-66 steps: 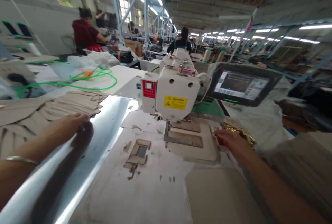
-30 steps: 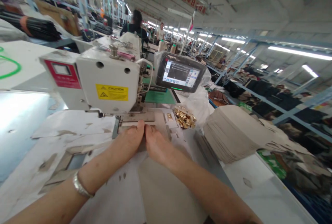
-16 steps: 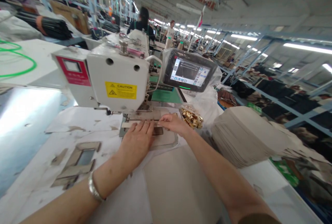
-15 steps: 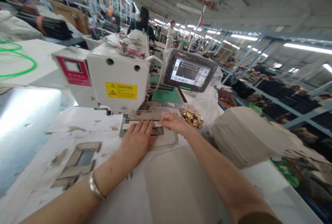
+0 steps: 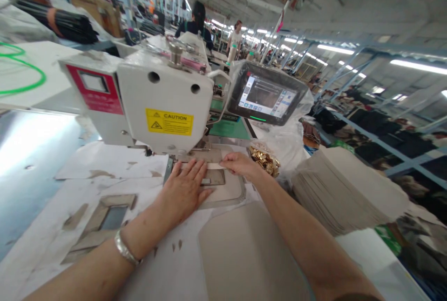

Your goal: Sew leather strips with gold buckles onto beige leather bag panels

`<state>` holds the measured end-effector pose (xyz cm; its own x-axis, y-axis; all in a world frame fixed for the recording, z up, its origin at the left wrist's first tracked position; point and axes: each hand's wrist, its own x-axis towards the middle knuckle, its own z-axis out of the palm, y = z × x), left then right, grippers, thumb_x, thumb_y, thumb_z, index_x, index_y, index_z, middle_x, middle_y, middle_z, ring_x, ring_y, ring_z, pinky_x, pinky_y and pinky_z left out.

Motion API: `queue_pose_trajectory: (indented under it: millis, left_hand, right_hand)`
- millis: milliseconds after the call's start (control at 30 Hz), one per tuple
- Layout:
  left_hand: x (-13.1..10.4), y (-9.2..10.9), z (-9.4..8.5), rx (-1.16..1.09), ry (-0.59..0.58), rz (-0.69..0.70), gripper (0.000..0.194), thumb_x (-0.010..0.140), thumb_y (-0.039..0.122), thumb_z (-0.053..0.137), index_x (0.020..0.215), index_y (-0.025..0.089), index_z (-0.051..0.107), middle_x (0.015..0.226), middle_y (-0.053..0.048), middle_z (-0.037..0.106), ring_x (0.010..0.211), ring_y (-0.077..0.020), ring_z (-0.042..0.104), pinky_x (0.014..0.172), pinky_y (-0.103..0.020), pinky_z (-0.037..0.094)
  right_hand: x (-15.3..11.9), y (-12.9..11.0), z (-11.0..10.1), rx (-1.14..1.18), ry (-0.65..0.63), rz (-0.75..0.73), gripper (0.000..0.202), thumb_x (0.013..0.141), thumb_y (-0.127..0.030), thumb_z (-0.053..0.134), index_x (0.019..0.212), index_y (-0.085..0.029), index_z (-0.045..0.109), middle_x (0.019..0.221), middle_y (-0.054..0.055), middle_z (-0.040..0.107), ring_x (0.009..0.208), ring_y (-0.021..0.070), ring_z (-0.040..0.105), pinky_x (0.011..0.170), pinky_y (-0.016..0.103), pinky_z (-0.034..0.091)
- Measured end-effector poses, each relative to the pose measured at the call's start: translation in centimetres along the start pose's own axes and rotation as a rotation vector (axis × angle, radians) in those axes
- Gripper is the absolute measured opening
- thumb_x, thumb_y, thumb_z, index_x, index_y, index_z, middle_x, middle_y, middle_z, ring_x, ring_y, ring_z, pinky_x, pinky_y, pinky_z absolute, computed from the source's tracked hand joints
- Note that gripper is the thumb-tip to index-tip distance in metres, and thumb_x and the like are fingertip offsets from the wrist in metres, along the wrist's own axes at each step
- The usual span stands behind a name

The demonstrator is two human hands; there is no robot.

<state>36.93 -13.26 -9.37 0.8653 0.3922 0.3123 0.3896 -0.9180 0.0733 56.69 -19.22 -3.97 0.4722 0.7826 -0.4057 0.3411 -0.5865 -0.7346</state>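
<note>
My left hand [image 5: 186, 190] lies flat, fingers spread, across a pale strip [image 5: 213, 166] and the left part of a beige panel [image 5: 230, 191]. Its thumb rests below a rectangular metal-edged opening [image 5: 218, 177] in that panel. At the strip's right end the fingers of my right hand [image 5: 240, 163] are pinched together on it. Both hands are just in front of the head of a white sewing machine [image 5: 134, 101] with a yellow caution label. Under my left palm the strip's other end is hidden.
A touchscreen [image 5: 267, 94] stands right of the machine. Gold metal pieces [image 5: 265, 160] lie in a plastic bag. A stack of beige panels [image 5: 344, 189] is at the right, and a single panel [image 5: 251, 254] lies in front. Frame-shaped pieces [image 5: 101, 224] are at left; people work beyond.
My left hand has shifted slightly left against the panel, with its fingers spread wider, uncovering more of the opening. My right hand keeps its pinch on the strip's end. The camera view has shifted slightly.
</note>
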Motion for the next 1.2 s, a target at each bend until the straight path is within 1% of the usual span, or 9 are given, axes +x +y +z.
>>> queue_pose_trajectory:
  millis: [233,367,467,600,733,833,967,1067,1200]
  left_hand:
    - [0.2,0.0,-0.1,-0.037,-0.042,-0.02,0.058,0.097,0.043,0.043,0.144,0.01,0.05,0.152,-0.016,0.049,0.142,-0.0346,0.043,0.115,-0.06,0.033]
    - [0.3,0.0,0.0,-0.029,-0.024,0.001,0.059,0.097,0.045,0.04,0.143,0.009,0.051,0.151,-0.017,0.049,0.143,-0.0349,0.043,0.115,-0.06,0.032]
    - [0.2,0.0,0.2,-0.013,-0.013,0.005,0.06,0.097,0.044,0.039,0.143,0.007,0.05,0.151,-0.018,0.048,0.142,-0.0358,0.043,0.115,-0.061,0.031]
    - [0.1,0.0,0.3,-0.021,0.002,0.008,0.061,0.097,0.044,0.036,0.143,0.006,0.05,0.151,-0.019,0.048,0.142,-0.0371,0.044,0.114,-0.061,0.031]
    - [0.1,-0.1,0.5,-0.061,0.03,0.023,0.061,0.097,0.043,0.035,0.141,0.005,0.051,0.15,-0.02,0.049,0.141,-0.0385,0.044,0.113,-0.063,0.031]
    - [0.2,-0.1,0.4,-0.069,0.03,0.03,0.061,0.097,0.043,0.034,0.141,0.005,0.051,0.15,-0.021,0.049,0.141,-0.039,0.044,0.113,-0.063,0.031]
    - [0.2,0.0,0.2,-0.048,0.019,0.039,0.062,0.097,0.043,0.033,0.141,0.003,0.051,0.15,-0.021,0.05,0.141,-0.0388,0.044,0.114,-0.062,0.029]
    - [0.2,0.1,0.2,-0.043,0.013,0.043,0.062,0.098,0.043,0.032,0.141,0.003,0.05,0.151,-0.021,0.049,0.141,-0.0388,0.043,0.114,-0.062,0.029]
    - [0.2,0.0,0.3,-0.024,0.001,0.033,0.061,0.098,0.044,0.032,0.142,0.005,0.05,0.153,-0.019,0.047,0.142,-0.0373,0.042,0.115,-0.06,0.028]
  right_hand:
    - [0.8,0.3,-1.0,-0.188,0.049,0.013,0.022,0.084,-0.021,0.073,0.068,-0.016,0.058,0.043,-0.007,0.052,0.038,0.0053,0.041,0.042,0.017,0.029]
    - [1.0,-0.4,-1.5,-0.293,0.004,0.061,0.035,0.078,-0.027,0.081,0.053,-0.014,0.058,0.041,-0.003,0.055,0.037,0.0061,0.042,0.04,0.019,0.032]
    - [1.0,-0.6,-1.3,-0.305,-0.036,0.083,0.038,0.078,-0.031,0.081,0.051,-0.014,0.059,0.044,-0.002,0.057,0.037,0.0056,0.041,0.039,0.018,0.033]
    - [1.0,-0.6,-1.1,-0.296,-0.024,0.074,0.033,0.083,-0.025,0.075,0.055,-0.015,0.06,0.049,-0.001,0.061,0.038,0.0065,0.042,0.039,0.019,0.033]
    - [0.6,-1.5,-1.3,-0.311,0.041,0.02,0.032,0.081,-0.016,0.074,0.054,-0.016,0.057,0.046,-0.002,0.055,0.045,0.0093,0.049,0.043,0.019,0.037]
    - [0.2,-2.2,-1.6,-0.19,0.03,-0.009,0.034,0.081,-0.01,0.074,0.055,-0.016,0.053,0.047,-0.003,0.052,0.05,0.0089,0.054,0.049,0.017,0.046]
    - [0.1,-1.6,-1.7,0.166,-0.079,0.064,0.033,0.084,-0.006,0.072,0.062,-0.015,0.049,0.051,-0.005,0.053,0.051,0.0071,0.057,0.059,0.018,0.058]
    - [0.3,-0.6,-1.5,0.357,-0.077,0.117,0.03,0.084,-0.006,0.074,0.066,-0.014,0.051,0.053,-0.005,0.055,0.052,0.0069,0.06,0.061,0.018,0.06]
    - [0.2,0.0,-1.1,0.4,-0.027,0.143,0.031,0.082,-0.007,0.078,0.068,-0.014,0.051,0.053,-0.005,0.056,0.05,0.007,0.061,0.057,0.017,0.059]
